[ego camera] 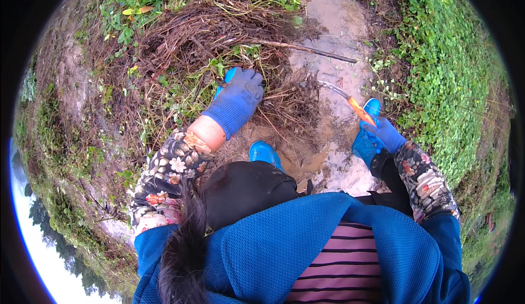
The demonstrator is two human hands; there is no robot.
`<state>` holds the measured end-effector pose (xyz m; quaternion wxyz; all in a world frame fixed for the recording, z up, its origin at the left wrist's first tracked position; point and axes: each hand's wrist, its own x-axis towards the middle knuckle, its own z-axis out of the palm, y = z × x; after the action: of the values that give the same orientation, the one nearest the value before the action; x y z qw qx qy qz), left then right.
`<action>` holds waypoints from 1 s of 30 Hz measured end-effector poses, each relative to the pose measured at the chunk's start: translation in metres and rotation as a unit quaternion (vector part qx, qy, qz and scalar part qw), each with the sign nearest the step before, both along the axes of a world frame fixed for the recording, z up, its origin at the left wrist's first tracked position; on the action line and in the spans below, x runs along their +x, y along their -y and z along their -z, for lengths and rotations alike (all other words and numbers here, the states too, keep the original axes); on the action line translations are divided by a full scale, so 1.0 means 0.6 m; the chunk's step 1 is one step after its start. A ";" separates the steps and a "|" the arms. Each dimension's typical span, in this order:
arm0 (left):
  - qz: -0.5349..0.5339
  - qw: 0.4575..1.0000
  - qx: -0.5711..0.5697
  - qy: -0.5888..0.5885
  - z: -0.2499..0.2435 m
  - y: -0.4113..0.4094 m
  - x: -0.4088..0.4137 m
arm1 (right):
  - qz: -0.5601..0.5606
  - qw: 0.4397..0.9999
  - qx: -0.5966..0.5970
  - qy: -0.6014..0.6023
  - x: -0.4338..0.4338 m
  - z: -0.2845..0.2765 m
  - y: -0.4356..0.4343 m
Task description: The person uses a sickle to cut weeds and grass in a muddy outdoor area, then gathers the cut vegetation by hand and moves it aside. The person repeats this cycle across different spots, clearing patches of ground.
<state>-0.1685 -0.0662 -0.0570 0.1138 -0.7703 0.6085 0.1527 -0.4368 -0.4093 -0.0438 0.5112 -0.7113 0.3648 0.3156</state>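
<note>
My left hand (242,97), in a blue knit glove with a grey coated back, presses down into a heap of cut vines and weeds (197,33). Its fingertips are hidden, so whether they grip any stems cannot be told. In a matching blue glove, my right hand (384,135) is closed around the orange handle of a sickle (360,110). The sickle's curved metal blade reaches left to the heap's edge, where dark plant debris (301,103) covers part of it.
A thin dark stick (305,49) juts from the heap across a muddy, waterlogged furrow (328,17). My blue boots (264,154) stand in the mud. Dense green creepers (447,82) cover the bank at right. Dry stems and weeds (135,111) lie over the ground at left.
</note>
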 end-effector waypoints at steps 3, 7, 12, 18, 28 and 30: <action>-0.012 1.000 0.001 0.000 0.002 -0.023 0.006 | -0.081 0.988 0.067 -0.111 0.098 0.071 -0.090; -0.140 0.990 -0.019 0.017 0.008 -0.080 0.065 | -0.189 0.975 0.100 -0.067 0.067 0.140 -0.148; -0.200 0.973 -0.069 0.098 0.124 -0.191 0.115 | -0.296 0.952 -0.083 -0.009 0.033 0.067 0.070; -0.165 0.982 0.065 0.059 0.010 -0.143 0.061 | 0.010 0.999 -0.044 -0.014 0.163 -0.048 0.122; 0.055 0.992 -0.103 0.057 -0.032 -0.024 0.000 | 0.078 0.945 0.306 -0.081 0.130 0.165 -0.190; 0.058 0.989 -0.098 0.089 0.019 0.002 0.017 | 0.067 0.952 0.273 -0.122 0.071 0.136 -0.181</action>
<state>-0.1583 -0.0676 -0.0683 0.1001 -0.7520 0.6513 0.0159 -0.3940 -0.3005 -0.1252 0.6572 -0.4746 0.3715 0.4526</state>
